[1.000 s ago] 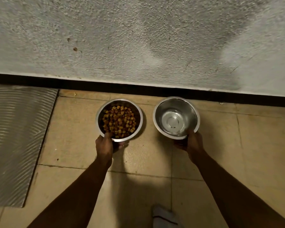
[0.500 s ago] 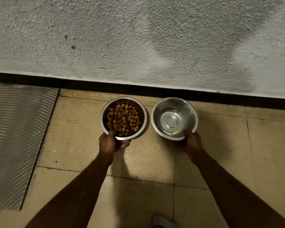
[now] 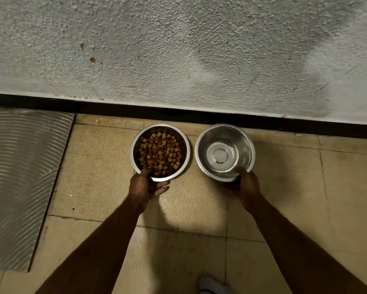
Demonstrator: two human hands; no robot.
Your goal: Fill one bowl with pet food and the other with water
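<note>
Left hand (image 3: pixel 143 185) clamped on near rim of kibble bowl (image 3: pixel 179 132); right hand (image 3: pixel 247 184) clamped on water bowl (image 3: pixel 247 135). Bowls side by side at floor's (image 3: pixel 102 166) wall edge.

The two bowls (image 3: pixel 133 143) (image 3: pixel 250 145) are shiny silver steel; the kibble (image 3: pixel 160 152) is orange-brown. Floor tiles (image 3: pixel 97 166) are beige, the skirting (image 3: pixel 114 106) black, the wall (image 3: pixel 178 49) speckled grey, the mat (image 3: pixel 19 177) grey with wavy ribs.

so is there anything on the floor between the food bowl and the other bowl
Nothing: the head view shows only a narrow strip of bare tile between the food bowl and the other bowl, which do not touch.
</note>
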